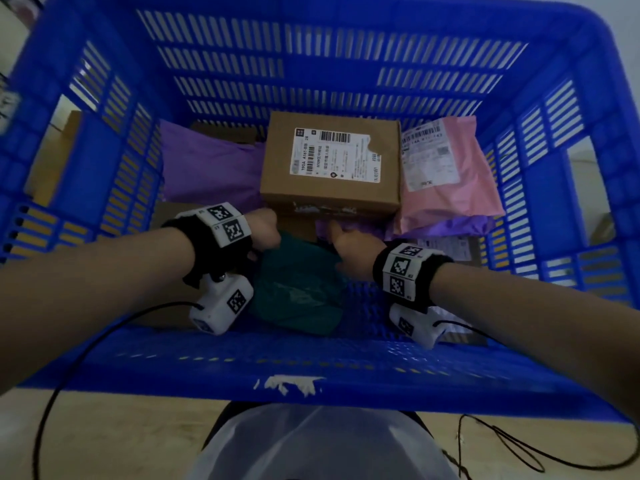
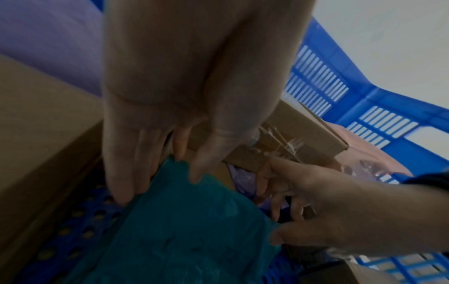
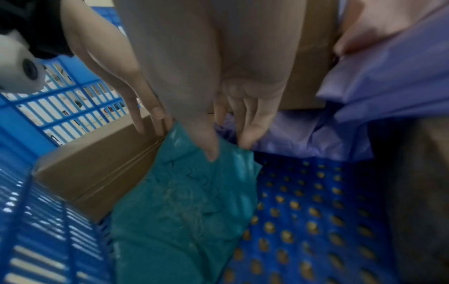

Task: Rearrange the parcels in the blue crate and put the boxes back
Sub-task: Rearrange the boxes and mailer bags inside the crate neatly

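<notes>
A teal plastic parcel (image 1: pixel 298 292) (image 2: pixel 189 230) (image 3: pixel 184 211) stands on edge near the front wall of the blue crate (image 1: pixel 242 358). My left hand (image 1: pixel 268 233) (image 2: pixel 160 182) pinches its top left edge between thumb and fingers. At the top right edge my right hand (image 1: pixel 346 247) (image 3: pixel 228 149) pinches it, thumb in front and fingers behind. A labelled cardboard box (image 1: pixel 329 168) lies just beyond both hands, on top of other parcels. Pink (image 1: pixel 450 181) and purple (image 1: pixel 207 168) parcels flank it.
A long cardboard box (image 2: pixel 43 134) (image 3: pixel 97 173) lies along the crate's left side, touching the teal parcel. Crumpled purple plastic (image 3: pixel 316 138) sits right of the hands. The perforated crate floor (image 3: pixel 303 221) shows bare to the right of the teal parcel. Cables trail on the floor outside.
</notes>
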Tool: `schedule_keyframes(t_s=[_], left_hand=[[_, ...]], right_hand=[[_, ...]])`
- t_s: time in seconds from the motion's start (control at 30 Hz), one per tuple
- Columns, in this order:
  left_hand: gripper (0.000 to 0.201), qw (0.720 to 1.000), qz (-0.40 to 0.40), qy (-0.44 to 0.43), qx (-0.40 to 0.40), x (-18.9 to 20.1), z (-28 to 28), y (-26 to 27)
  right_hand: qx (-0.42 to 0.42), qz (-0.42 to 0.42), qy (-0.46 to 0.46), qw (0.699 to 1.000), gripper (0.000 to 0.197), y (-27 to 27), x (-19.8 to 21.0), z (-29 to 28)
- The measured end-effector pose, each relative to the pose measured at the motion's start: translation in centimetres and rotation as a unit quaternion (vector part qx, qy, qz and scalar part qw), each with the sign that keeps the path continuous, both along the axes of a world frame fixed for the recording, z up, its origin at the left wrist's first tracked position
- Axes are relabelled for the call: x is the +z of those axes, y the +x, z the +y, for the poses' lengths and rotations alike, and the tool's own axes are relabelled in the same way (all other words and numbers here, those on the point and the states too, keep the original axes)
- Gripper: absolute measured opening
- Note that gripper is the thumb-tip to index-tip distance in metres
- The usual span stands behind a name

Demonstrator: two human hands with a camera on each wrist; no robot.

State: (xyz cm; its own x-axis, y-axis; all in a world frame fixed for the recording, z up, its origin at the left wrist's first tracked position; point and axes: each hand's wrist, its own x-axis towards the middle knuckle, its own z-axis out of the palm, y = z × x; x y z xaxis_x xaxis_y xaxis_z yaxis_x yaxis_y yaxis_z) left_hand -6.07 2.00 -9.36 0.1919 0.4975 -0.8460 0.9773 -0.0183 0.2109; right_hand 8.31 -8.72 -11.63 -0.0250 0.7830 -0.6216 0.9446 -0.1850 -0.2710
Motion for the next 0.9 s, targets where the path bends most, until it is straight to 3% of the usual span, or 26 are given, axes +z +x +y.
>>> schedule_keyframes(t_s=[0.13,0.33,0.53,0.7,0.8,0.87,0.9], left_hand=[[0.049,0.998,-0.023,-0.031,0.055,-0.4,0.4,-0.8],[0.034,0.996,-0.029,-0.078,0.011,1.8,2.6,-2.5],[0.021,0.992,-0.112,-0.053,0.010,6.6,4.6,-3.1],[0.025,0.985,-0.156,-0.069,0.021,9.3,5.1,-3.1],[0.030,0.986,-0.158,-0.060,0.013,9.9,4.8,-3.1],[0.020,0.982,-0.170,-0.077,0.037,10.1,4.6,-3.0],[0.030,0.981,-0.175,-0.069,0.057,10.3,4.6,-2.8]], right_hand=[[-0.005,0.024,0.000,1.000,0.057,-0.1,-0.2,-0.1],[0.053,0.094,0.000,0.994,0.021,0.9,2.6,1.3],[0.047,0.156,0.063,0.985,0.020,2.5,7.7,2.4],[0.011,0.205,0.149,0.967,0.016,4.1,12.2,3.4],[-0.034,0.260,0.212,0.941,0.024,5.3,14.0,4.0],[-0.073,0.290,0.260,0.918,0.023,6.2,14.9,4.4],[-0.087,0.301,0.286,0.905,0.023,6.6,15.1,4.5]])
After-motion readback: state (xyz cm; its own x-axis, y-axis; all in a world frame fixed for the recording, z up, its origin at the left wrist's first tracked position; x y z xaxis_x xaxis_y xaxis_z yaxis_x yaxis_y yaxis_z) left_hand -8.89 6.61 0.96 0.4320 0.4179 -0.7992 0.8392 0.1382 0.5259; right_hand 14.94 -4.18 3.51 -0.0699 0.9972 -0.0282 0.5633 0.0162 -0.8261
